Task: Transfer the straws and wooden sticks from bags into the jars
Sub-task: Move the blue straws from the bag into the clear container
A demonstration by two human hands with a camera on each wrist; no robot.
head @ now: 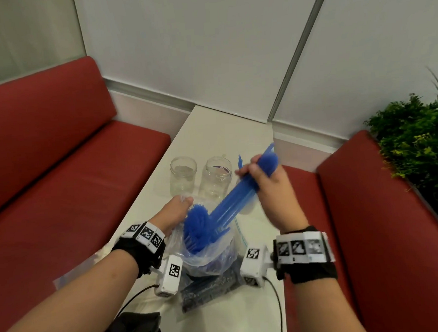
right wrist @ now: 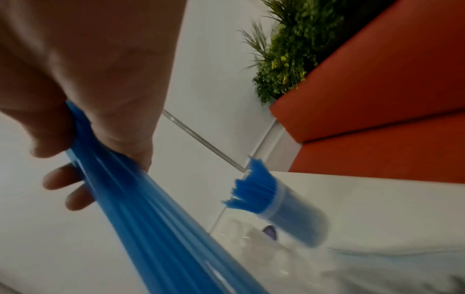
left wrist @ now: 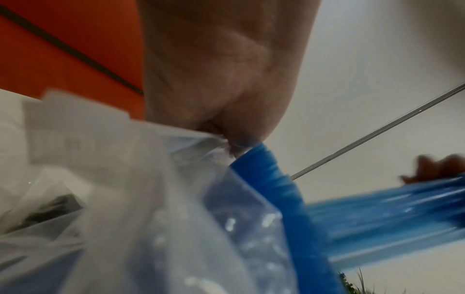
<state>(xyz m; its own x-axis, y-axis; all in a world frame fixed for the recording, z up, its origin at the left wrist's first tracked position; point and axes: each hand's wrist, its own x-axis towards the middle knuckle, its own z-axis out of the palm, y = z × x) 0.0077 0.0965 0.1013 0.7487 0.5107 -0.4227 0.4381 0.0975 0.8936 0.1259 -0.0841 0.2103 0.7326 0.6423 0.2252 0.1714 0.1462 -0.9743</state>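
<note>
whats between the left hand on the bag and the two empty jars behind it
Nothing: in the head view only bare white table separates the left hand, pinching the bag rim, from the two jars.

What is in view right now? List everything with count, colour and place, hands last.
Straw bundle: one, blue, lifted slantwise out of the bag.
Straws in bag: many, blue, ends poking from the bag mouth.
Plastic bag: one, clear, on the table at the near end.
Empty jars: two, clear glass, side by side beyond the bag.
Jar of straws: one, clear, blue straws inside, on the table.
Table: one, white.
Benches: two, red, either side.
Plant: one, green, far right.
Left hand: pinches the bag's rim.
Right hand: grips the bundle.
</note>
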